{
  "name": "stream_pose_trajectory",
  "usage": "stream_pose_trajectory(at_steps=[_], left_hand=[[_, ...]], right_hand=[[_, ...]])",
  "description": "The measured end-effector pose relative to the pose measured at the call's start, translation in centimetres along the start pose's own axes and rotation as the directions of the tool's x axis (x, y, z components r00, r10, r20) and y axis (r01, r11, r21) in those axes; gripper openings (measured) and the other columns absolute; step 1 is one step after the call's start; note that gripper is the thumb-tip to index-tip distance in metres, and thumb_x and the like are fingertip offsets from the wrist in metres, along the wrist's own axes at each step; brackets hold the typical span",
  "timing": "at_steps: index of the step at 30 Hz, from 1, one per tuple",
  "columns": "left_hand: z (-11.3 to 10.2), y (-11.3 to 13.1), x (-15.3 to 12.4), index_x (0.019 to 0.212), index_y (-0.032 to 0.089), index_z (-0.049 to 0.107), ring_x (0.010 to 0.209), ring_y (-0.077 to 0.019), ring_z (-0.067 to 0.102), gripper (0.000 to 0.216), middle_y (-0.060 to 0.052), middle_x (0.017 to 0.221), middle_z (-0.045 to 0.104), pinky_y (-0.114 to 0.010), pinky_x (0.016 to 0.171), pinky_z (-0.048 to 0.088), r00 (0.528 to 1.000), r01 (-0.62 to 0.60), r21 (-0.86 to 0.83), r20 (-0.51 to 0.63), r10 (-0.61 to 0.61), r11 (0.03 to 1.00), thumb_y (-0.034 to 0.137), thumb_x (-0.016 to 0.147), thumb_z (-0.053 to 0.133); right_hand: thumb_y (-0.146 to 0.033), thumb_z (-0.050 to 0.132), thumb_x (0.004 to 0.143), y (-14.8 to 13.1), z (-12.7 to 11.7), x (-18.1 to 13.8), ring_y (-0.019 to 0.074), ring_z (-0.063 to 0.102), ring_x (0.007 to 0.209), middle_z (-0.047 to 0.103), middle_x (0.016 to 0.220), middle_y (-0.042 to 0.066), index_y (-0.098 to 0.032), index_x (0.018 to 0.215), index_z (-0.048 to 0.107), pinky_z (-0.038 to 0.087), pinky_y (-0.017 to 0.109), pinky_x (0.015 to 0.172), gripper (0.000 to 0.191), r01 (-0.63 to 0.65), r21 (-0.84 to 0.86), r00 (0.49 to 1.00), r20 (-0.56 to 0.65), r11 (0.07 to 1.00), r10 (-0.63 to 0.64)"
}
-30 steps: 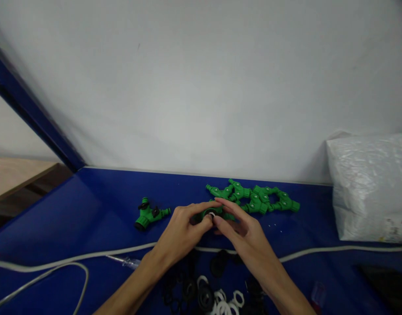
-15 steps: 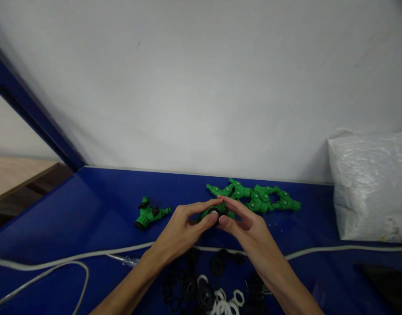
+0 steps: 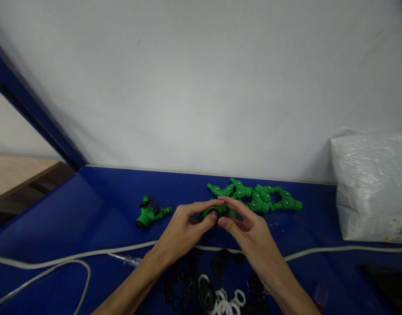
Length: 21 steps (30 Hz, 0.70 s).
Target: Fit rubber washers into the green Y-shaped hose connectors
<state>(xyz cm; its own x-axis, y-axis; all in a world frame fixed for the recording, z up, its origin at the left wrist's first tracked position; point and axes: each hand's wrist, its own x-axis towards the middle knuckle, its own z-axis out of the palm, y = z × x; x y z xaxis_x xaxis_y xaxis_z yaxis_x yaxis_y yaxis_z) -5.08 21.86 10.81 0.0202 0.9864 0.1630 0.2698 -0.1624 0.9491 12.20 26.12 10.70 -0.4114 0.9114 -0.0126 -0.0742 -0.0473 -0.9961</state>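
Note:
Both my hands are closed around one green Y-shaped hose splitter [image 3: 205, 213], its round black-rimmed opening turned toward me. My left hand [image 3: 194, 218] grips it from the left, with the thumb pressed at the opening. From the right, my right hand [image 3: 245, 219] holds it with thumb and fingers curled. Much of the splitter is hidden by the fingers. Left of my hands lies another green hose splitter [image 3: 149, 215] with black valve levers. Just behind them, several green splitter bodies [image 3: 258, 201] lie grouped together.
Black rings [image 3: 206, 295] and white rings [image 3: 223, 306] lie in front of me. A white cable [image 3: 99, 251] crosses the blue table [image 3: 102, 192]. A clear-handled screwdriver [image 3: 130, 260] is by my left forearm. At right stand a white plastic-wrapped package [image 3: 371, 188] and a dark flat object [image 3: 387, 284].
My left thumb has shifted slightly at the splitter's opening. Both hands keep their hold in nearly the same place, and the whole view has moved a little.

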Motion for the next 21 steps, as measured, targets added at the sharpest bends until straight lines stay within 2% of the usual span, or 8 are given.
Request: stream_pose_trajectory(at_steps=[7, 13, 21], left_hand=[[0.15, 0.15, -0.04, 0.129, 0.029, 0.072, 0.121, -0.0229, 0.066, 0.034, -0.001, 0.128, 0.074, -0.033, 0.106, 0.049, 1.0, -0.003, 0.013, -0.022, 0.003, 1.0, 0.034, 0.097, 0.059], [0.29, 0.02, -0.23, 0.13, 0.027, 0.066, 0.118, -0.0216, 0.066, 0.037, -0.004, 0.128, 0.072, -0.028, 0.09, 0.057, 0.999, 0.015, -0.084, -0.047, -0.019, 0.996, 0.032, 0.094, 0.063], [0.32, 0.07, 0.0, 0.124, 0.025, 0.069, 0.118, -0.0224, 0.065, 0.034, -0.006, 0.127, 0.07, -0.031, 0.093, 0.059, 0.999, -0.014, -0.067, -0.052, 0.01, 0.998, 0.033, 0.091, 0.067]], right_hand=[[-0.048, 0.086, 0.073, -0.08, 0.46, -0.18, 0.0274, 0.074, 0.103, 0.075, 0.117, 0.006, -0.025, 0.117, 0.073, 0.059, 0.037, 0.091, 0.051, -0.018, 0.007, 0.996, -0.082, 1.0, 0.018], [-0.051, 0.084, 0.075, 0.39, 0.37, -0.14, 0.0276, 0.072, 0.109, 0.074, 0.12, 0.007, -0.025, 0.121, 0.071, 0.056, 0.04, 0.099, 0.054, -0.027, 0.046, 0.992, -0.122, 0.999, 0.032], [-0.05, 0.08, 0.08, 0.62, 0.41, -0.21, 0.0273, 0.068, 0.117, 0.071, 0.129, 0.007, -0.026, 0.126, 0.07, 0.053, 0.04, 0.104, 0.053, 0.011, 0.069, 0.992, -0.126, 0.998, -0.002]])
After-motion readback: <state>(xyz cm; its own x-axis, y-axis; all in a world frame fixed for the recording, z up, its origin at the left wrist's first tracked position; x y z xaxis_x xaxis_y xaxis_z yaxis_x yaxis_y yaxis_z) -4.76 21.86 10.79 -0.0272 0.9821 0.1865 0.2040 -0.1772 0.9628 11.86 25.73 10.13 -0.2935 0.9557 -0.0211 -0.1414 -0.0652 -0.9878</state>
